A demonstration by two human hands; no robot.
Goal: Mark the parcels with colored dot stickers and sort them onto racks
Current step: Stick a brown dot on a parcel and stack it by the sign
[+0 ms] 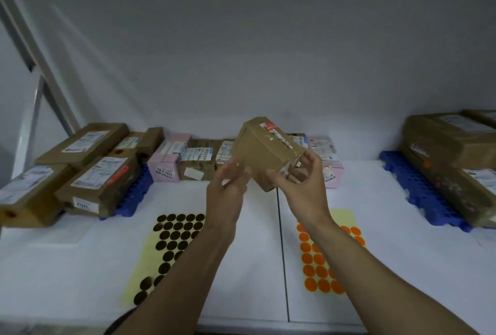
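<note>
A small brown cardboard parcel [264, 151] with a torn label is held tilted above the white table. My left hand [228, 190] grips its lower left side, and my right hand [303, 184] holds its lower right corner with curled fingers. A yellow sheet of dark brown dot stickers [171, 240] lies on the table under my left forearm. A sheet of orange dot stickers [322, 265] lies under my right forearm. More parcels [193, 160], brown and pink, stand in a row along the wall behind the held one.
A blue rack [134, 192] on the left carries several brown parcels [99, 176]. A second blue rack [421, 192] on the right carries large brown parcels [456, 152]. A seam [281, 254] runs down the white table between the sheets.
</note>
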